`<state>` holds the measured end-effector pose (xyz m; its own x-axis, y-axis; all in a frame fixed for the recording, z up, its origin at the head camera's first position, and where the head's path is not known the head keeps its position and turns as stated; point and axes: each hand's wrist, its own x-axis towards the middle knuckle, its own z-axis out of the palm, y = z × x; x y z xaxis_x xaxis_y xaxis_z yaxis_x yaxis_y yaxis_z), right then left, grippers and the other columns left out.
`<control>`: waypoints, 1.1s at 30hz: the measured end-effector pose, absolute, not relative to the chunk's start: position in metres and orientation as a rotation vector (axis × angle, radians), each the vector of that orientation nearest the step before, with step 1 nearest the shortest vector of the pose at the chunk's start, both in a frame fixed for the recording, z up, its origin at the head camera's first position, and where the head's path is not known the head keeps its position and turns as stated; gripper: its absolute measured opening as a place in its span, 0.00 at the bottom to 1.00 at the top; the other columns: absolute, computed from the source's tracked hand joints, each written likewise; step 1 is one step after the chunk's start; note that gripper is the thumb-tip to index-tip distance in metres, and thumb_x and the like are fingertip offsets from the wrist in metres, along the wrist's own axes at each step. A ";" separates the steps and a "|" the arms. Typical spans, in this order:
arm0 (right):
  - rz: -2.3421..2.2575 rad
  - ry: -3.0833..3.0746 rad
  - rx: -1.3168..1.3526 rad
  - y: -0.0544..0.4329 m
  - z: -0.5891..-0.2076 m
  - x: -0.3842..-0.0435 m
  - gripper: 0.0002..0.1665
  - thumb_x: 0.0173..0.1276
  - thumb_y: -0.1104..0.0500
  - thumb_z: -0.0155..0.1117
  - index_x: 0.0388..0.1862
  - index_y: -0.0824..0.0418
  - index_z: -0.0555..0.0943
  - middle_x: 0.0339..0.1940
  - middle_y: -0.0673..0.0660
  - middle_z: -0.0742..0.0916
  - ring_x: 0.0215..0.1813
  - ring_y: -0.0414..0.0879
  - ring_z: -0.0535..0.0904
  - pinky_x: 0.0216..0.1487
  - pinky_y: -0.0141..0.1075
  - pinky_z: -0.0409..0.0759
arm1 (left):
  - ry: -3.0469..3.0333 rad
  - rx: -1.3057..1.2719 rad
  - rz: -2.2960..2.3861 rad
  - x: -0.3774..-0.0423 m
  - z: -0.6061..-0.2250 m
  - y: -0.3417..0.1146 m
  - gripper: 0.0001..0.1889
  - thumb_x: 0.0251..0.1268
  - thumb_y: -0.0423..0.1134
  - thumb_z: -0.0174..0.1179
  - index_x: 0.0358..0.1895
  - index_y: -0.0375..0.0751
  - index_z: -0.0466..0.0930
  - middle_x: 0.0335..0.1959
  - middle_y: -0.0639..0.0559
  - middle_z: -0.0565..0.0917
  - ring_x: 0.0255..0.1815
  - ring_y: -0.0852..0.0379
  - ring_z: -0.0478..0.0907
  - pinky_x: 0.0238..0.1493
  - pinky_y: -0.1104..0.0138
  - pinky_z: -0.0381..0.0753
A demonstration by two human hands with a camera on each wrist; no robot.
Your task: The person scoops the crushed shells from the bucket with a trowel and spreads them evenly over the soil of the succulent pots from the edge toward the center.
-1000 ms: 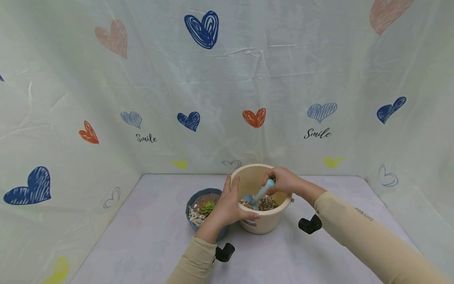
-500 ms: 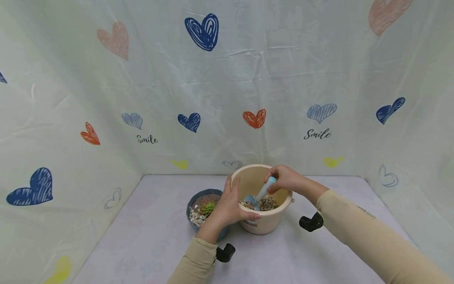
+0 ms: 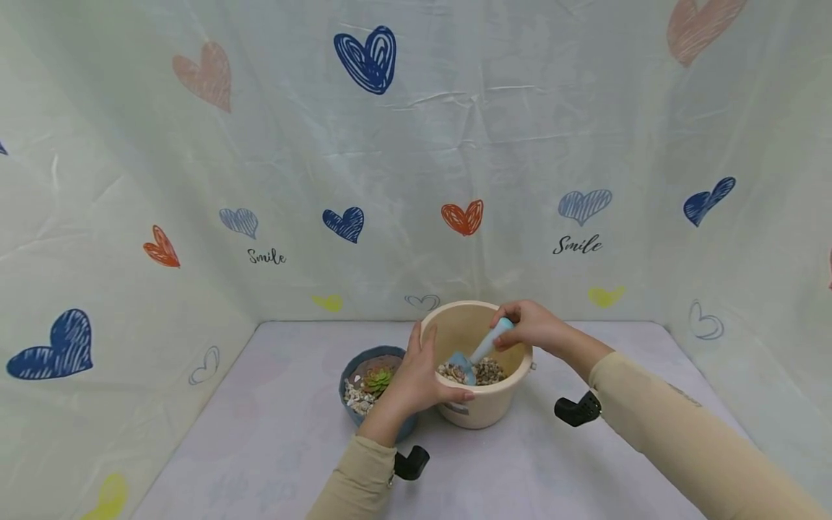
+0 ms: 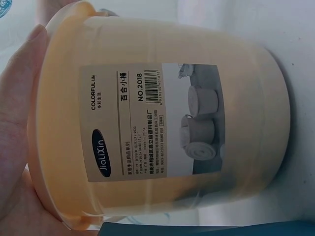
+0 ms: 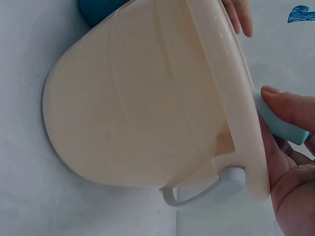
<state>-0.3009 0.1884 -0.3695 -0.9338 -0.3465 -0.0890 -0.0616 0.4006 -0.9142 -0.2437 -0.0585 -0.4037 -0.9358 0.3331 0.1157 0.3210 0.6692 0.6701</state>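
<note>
Heart-printed sheeting [image 3: 403, 159] behind and both sides; pale worktop [image 3: 279, 404] below. Right hand [image 3: 529, 325]: thumb and fingers pinched round the upper handle of a light-blue scoop [image 3: 482, 350], little gap left. Hold is high up the handle, probably to keep knuckles clear of the contents while the blade gets down to them. Scoop slants from upper right to lower left, blade inside the bucket, in contact with mixed gravel [image 3: 489, 372]; how deep it sits, can't tell.

Left hand [image 3: 416, 375]: thumb and fingers spread wide, fairly straight, laid against the bucket's rim, thumb along the near side, fingers up the left side. Looks like a brace, so the bucket doesn't slide or tip under the scoop.

Cream bucket [image 3: 484, 408] stands near the middle of the worktop's far edge, well in from both far corners; slight tilt or none, unclear. Left wrist view shows its printed label [image 4: 147, 123] on the outer wall, right wrist view a grey bail handle [image 5: 197, 196] hanging at the rim, seemingly left down so the mouth stays free.

Further out, just left of the bucket: blue pot [image 3: 407, 427], partly behind the left forearm, holding a green succulent [image 3: 378, 378] and white pebbles [image 3: 359, 397].
</note>
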 end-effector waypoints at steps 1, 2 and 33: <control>-1.560 2.394 -0.351 0.189 -0.370 -0.300 0.12 0.57 0.72 0.71 0.40 0.70 0.79 0.36 0.61 0.83 0.37 0.50 0.85 0.42 0.41 0.84 | 2.854 0.560 1.143 -0.244 -0.404 -0.058 0.68 0.37 0.61 0.78 0.79 0.43 0.43 0.77 0.35 0.35 0.71 0.28 0.52 0.61 0.41 0.66; -1.575 2.393 -0.347 0.190 -0.371 -0.300 0.12 0.58 0.72 0.70 0.40 0.71 0.79 0.36 0.62 0.83 0.36 0.50 0.85 0.42 0.41 0.84 | 2.855 0.561 1.144 -0.244 -0.404 -0.058 0.68 0.37 0.61 0.78 0.79 0.43 0.43 0.77 0.35 0.35 0.71 0.28 0.52 0.61 0.41 0.66; -1.906 2.303 -0.307 0.216 -0.380 -0.273 0.16 0.64 0.71 0.65 0.48 0.77 0.74 0.34 0.60 0.84 0.37 0.45 0.85 0.44 0.39 0.83 | 2.867 0.545 1.151 -0.245 -0.405 -0.058 0.69 0.33 0.61 0.79 0.79 0.44 0.43 0.78 0.35 0.36 0.71 0.28 0.52 0.61 0.41 0.66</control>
<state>-0.2730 0.2157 -0.3805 -0.9699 -0.2422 0.0251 -0.0699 0.1782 -0.9815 -0.2447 -0.0579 -0.4055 -0.9397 0.3191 0.1233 0.3157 0.6702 0.6717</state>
